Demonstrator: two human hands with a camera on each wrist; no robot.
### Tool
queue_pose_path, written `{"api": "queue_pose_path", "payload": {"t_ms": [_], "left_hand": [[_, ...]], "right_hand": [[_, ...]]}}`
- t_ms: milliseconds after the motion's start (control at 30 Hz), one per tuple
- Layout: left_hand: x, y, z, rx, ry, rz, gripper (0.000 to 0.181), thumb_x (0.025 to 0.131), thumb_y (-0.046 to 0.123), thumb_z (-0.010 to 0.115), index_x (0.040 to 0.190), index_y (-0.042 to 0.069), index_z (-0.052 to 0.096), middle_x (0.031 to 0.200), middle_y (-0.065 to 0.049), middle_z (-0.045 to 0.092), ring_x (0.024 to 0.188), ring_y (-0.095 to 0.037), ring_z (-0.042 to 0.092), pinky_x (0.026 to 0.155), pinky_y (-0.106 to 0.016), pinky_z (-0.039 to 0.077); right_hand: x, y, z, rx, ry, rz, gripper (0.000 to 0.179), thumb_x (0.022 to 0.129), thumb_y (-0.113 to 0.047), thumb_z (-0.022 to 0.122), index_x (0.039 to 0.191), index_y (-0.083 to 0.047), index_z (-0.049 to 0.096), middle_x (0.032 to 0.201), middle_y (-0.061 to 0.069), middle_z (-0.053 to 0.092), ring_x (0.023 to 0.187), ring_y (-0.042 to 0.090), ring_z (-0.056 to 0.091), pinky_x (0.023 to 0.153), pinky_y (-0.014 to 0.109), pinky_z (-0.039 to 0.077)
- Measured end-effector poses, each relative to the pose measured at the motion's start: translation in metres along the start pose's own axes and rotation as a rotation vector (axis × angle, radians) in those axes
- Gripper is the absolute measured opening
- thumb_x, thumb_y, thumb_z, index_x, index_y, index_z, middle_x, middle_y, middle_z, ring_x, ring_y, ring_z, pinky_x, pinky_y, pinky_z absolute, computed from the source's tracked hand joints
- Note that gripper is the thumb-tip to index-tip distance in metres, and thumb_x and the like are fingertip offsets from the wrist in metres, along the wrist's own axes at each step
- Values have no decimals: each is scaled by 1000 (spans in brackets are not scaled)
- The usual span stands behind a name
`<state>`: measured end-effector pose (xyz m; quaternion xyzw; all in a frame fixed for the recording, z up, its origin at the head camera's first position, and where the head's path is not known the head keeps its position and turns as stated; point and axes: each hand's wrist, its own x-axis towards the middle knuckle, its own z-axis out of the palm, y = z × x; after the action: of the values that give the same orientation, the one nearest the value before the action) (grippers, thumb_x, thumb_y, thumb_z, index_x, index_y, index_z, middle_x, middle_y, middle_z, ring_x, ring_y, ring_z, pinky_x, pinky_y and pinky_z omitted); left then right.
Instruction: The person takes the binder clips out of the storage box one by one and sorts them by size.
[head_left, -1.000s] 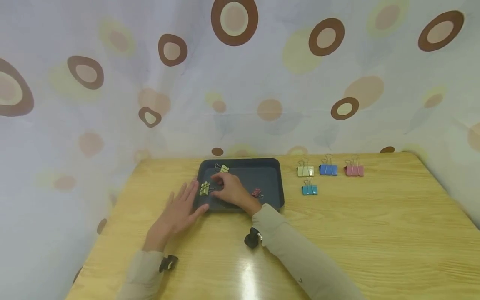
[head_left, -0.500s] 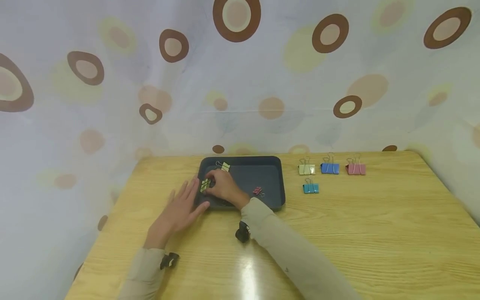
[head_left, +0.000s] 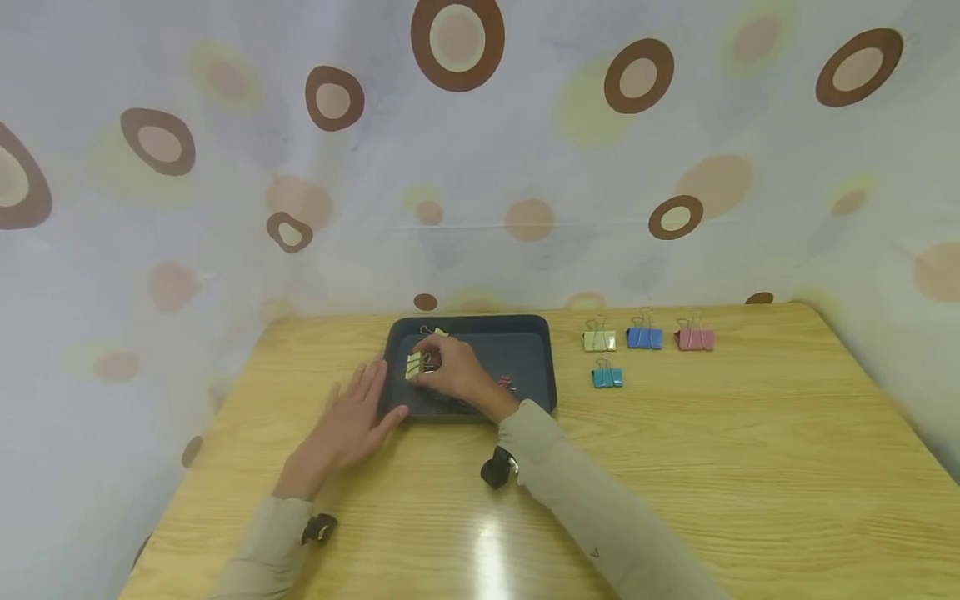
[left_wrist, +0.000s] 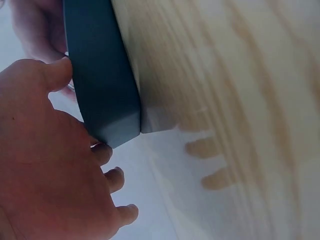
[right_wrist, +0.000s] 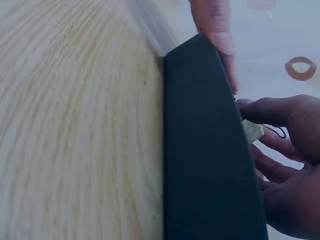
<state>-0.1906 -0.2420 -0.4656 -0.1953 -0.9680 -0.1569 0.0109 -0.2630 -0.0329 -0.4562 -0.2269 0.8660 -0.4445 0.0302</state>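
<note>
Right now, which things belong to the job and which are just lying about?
In the job:
yellow clip, in the right fingers
dark tray, touched by the left fingers
rear yellow clip, red clip, in it

Lying about, possibly related:
pale clip, blue clip, pink clip, teal clip, beside the tray

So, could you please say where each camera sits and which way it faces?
Head: on the head, facing forward and down at a dark rectangular tray on a yellowish wood-grained table; left hand, right hand and beige sleeves show.
Left wrist: worn there, facing the tray's outer wall; left hand large, right hand partly.
Right wrist: worn there, facing tray wall and table; right hand, left hand partly.
Both wrist views share tray, table and hands.
</note>
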Motion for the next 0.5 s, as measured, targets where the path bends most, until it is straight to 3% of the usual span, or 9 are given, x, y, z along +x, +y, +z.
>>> {"api": "queue_pose_path", "payload": {"t_ms": [133, 500], "left_hand": [[-2, -1, 0, 40, -1, -13, 82, 108, 52, 40, 161, -6, 17, 170, -19, 14, 154, -44, 15, 117, -72, 14], [-3, -1, 5, 101, 20, -17, 79, 108, 53, 36, 162, -2, 19, 171, -15, 14, 155, -40, 16, 119, -68, 11]], "right_hand": [[-10, -2, -12, 18, -8, 15, 45, 87, -15, 83, 129, -8, 68, 128, 8, 68, 106, 25, 70, 88, 34, 58], [-47, 6, -48, 112, 21, 33, 45, 88, -5, 77, 131, -8, 67, 128, 10, 66, 96, 22, 72, 78, 33, 60]]}}
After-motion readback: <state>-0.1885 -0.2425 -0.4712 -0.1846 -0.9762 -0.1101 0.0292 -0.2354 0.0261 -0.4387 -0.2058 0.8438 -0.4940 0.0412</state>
